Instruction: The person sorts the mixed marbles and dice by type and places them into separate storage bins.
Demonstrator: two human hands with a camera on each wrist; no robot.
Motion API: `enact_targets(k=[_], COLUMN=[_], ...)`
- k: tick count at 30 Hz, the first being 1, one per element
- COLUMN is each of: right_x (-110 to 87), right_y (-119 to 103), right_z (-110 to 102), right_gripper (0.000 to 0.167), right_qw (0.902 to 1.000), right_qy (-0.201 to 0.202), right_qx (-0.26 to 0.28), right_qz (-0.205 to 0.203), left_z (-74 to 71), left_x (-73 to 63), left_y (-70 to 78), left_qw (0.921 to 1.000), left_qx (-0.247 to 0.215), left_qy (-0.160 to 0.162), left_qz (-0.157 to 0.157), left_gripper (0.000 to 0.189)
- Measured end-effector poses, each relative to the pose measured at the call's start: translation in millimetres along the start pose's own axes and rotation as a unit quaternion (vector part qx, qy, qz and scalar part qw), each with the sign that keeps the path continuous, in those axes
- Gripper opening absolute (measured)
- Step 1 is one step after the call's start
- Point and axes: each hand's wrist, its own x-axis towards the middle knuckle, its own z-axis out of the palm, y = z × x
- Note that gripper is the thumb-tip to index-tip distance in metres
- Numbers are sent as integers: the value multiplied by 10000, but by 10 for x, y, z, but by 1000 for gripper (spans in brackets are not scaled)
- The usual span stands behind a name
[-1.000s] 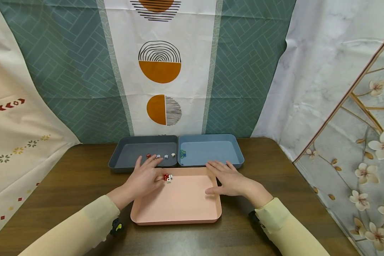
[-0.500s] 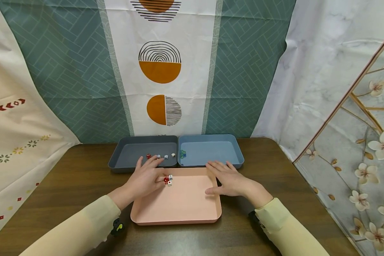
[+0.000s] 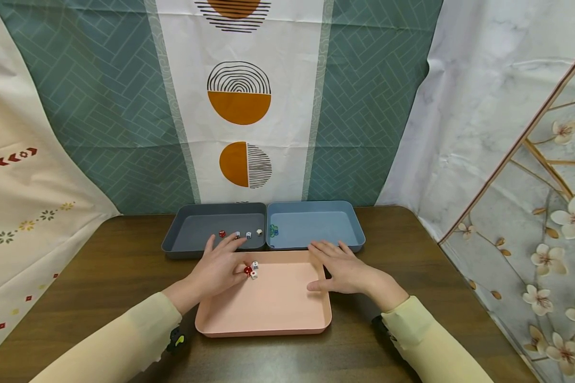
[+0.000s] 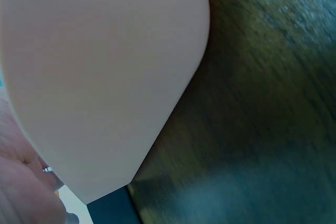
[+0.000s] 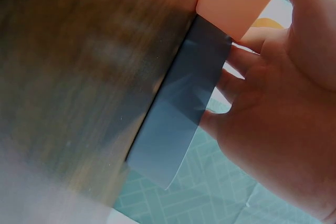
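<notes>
In the head view, my left hand (image 3: 219, 270) reaches over the left side of the pink tray (image 3: 287, 308). Its thumb and a bent finger pinch a red die (image 3: 247, 271); the fingertips partly hide it. Beside it lie a white die (image 3: 254, 275) and another white die (image 3: 255, 265). The other fingers extend over the dark grey tray (image 3: 191, 229). My right hand (image 3: 347, 270) lies over the pink tray's right rim, fingers relaxed and holding nothing, fingertips near the blue tray (image 3: 316, 226). The left wrist view shows mostly the tray's outer wall (image 4: 105, 77).
Several dice, including a red die (image 3: 222, 233) and a white die (image 3: 259, 232), lie in the dark grey tray. Small green and blue pieces (image 3: 273, 230) sit at the blue tray's left end. Patterned cloth (image 3: 374, 96) hangs behind the wooden table (image 3: 124, 266).
The red die and one white die have shifted slightly towards the near side of the pink tray. My left fingers have moved very little; my right hand has stayed put.
</notes>
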Motion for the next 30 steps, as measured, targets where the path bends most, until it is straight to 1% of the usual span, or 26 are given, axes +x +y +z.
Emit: enact_targets(k=[12, 18, 24, 30], right_x=[0, -10, -13, -7], right_y=[-2, -13, -19, -18], right_z=[-1, -12, -19, -14], right_gripper=[104, 103, 104, 104], right_qw=[10000, 10000, 10000, 10000], right_qy=[-28, -71, -48, -2], right_qx=[26, 5, -2, 32], right_qz=[21, 27, 6, -19], left_z=[-4, -11, -22, -40], left_x=[2, 0, -8, -17], left_y=[8, 2, 12, 28], left_qw=[9999, 9998, 9999, 9999], left_qx=[-64, -134, -60, 3], left_qy=[-120, -120, -81, -105], left_qz=[-104, -112, -67, -92], left_gripper=[19, 18, 18, 17])
